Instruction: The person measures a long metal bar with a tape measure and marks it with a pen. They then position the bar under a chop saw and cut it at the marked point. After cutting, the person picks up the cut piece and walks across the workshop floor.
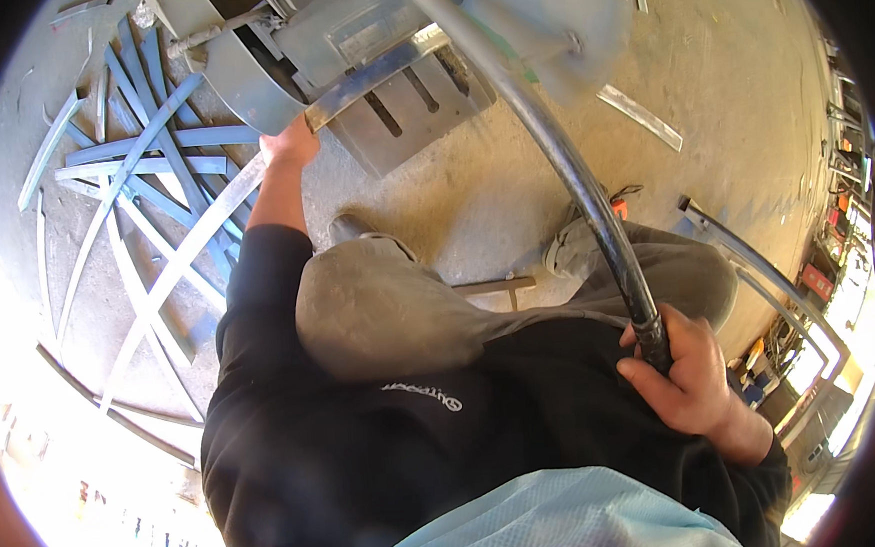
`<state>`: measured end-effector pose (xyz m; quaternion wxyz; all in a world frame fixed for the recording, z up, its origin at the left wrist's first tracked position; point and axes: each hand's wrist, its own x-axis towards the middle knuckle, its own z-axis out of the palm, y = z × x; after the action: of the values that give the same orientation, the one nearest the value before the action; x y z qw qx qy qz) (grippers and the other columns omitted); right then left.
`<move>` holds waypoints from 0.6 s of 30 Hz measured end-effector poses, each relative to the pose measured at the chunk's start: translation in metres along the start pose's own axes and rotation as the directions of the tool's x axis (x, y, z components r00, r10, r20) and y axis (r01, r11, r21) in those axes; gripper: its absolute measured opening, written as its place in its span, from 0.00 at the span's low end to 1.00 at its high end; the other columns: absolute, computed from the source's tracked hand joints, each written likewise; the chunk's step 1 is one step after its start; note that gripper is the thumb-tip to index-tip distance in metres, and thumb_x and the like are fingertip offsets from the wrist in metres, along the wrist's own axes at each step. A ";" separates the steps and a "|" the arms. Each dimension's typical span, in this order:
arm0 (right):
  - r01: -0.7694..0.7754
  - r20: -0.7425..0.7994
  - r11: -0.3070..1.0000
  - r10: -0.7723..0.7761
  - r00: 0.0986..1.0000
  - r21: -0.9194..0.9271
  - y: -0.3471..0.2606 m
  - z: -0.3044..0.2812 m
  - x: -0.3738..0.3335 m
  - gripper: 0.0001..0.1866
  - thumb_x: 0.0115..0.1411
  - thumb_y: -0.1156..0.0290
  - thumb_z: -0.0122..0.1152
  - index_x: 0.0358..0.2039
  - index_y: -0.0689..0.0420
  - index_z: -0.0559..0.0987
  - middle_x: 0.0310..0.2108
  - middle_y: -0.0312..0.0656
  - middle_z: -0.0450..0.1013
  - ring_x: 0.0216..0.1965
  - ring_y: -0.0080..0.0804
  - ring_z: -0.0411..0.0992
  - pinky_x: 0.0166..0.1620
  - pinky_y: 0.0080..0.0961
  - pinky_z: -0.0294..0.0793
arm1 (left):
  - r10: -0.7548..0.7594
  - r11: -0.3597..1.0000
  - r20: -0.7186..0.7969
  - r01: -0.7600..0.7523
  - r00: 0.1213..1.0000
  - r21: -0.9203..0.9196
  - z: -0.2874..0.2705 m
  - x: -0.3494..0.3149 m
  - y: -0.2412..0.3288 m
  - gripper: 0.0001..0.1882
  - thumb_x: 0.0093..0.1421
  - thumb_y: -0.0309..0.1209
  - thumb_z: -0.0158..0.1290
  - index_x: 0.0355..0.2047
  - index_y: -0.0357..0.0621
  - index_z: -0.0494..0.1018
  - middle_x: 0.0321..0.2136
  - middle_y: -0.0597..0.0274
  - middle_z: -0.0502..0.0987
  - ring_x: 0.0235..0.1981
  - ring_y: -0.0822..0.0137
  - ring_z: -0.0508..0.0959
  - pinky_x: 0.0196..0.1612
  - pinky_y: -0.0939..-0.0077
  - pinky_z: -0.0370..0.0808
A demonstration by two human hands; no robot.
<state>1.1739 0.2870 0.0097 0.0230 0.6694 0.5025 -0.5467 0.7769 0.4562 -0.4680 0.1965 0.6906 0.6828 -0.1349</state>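
My left hand [291, 146], arm stretched forward, is closed around a long flat metal bar [371, 85]. The bar lies across the grey metal machine [245, 80] in front of me; its pale tail slants down to the left, past my forearm. Below the bar, a slotted steel plate [398, 125] juts from the machine toward me. My right hand [686, 374] grips the black end of a long metal lever [561, 156], near my right thigh. From there the lever rises and curves away toward the top of the machine. How the bar sits inside the machine is partly hidden.
Many bluish metal strips [164, 140] lie crossed on the floor at left. A short flat bar [640, 118] lies on the floor right of the machine. A metal frame [768, 263] stands at far right, before cluttered shelving [847, 178]. A small T-shaped metal piece [498, 286] shows between my knees.
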 end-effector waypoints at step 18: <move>0.144 0.125 0.988 -0.150 0.981 0.058 0.057 0.015 0.017 0.16 0.62 0.69 0.69 0.45 0.63 0.75 0.29 0.53 0.78 0.34 0.60 0.78 0.37 0.45 0.77 | -0.085 0.994 -0.011 0.084 0.996 -0.071 0.004 -0.004 -0.002 0.14 0.59 0.37 0.59 0.43 0.48 0.76 0.45 0.47 0.83 0.52 0.46 0.81 0.52 0.49 0.78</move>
<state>1.2016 0.2607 -0.0387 -0.0011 0.5940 0.5346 -0.6011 0.7750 0.4510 -0.4705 0.2101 0.6546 0.7171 -0.1143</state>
